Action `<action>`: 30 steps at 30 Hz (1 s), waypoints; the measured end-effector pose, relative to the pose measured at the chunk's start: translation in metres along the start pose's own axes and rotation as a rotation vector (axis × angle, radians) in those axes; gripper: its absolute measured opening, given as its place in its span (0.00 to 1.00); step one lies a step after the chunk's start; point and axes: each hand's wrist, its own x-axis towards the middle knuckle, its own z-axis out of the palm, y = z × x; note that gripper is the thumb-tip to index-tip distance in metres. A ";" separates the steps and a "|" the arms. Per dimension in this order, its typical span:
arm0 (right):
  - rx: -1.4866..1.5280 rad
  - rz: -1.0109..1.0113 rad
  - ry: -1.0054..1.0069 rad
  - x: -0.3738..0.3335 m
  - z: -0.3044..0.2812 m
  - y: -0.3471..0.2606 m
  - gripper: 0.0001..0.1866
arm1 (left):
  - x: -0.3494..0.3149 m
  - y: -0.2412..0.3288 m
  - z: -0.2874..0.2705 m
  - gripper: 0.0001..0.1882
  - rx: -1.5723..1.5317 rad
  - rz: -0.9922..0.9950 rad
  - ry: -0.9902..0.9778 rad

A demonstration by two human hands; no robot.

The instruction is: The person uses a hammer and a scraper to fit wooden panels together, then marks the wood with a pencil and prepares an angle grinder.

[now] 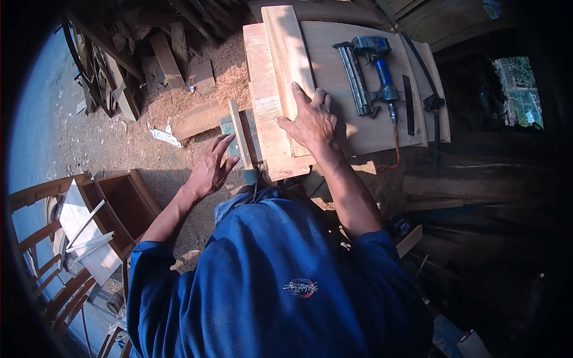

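My right hand lies on a long pale wooden plank, fingers spread over its near part and thumb reaching to its left edge. Under the plank is a wide stack of wooden panels. To the right of this hand, a blue and black nail gun rests on the panels, its hose running toward me. My left hand hovers with fingers apart and nothing in it. Just beyond its fingertips stands a narrow wooden strip, left of the panels; I cannot tell whether they touch.
Sawdust and wood offcuts cover the ground at the far left. A brown wooden cabinet frame with a white board stands at the left. A black strap or hose crosses the panels' right side. Stacked timber lies at the right.
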 end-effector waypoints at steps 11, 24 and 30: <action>0.008 -0.108 0.119 -0.052 0.024 -0.034 0.43 | 0.102 0.046 0.030 0.47 -1.205 -0.386 0.327; 0.243 -0.105 -0.004 -0.064 0.007 -0.012 0.44 | 0.144 0.050 0.038 0.42 -1.211 -0.075 0.343; 0.593 -0.242 0.186 -0.127 0.035 0.056 0.35 | 0.144 0.061 0.037 0.35 -1.187 -0.040 0.449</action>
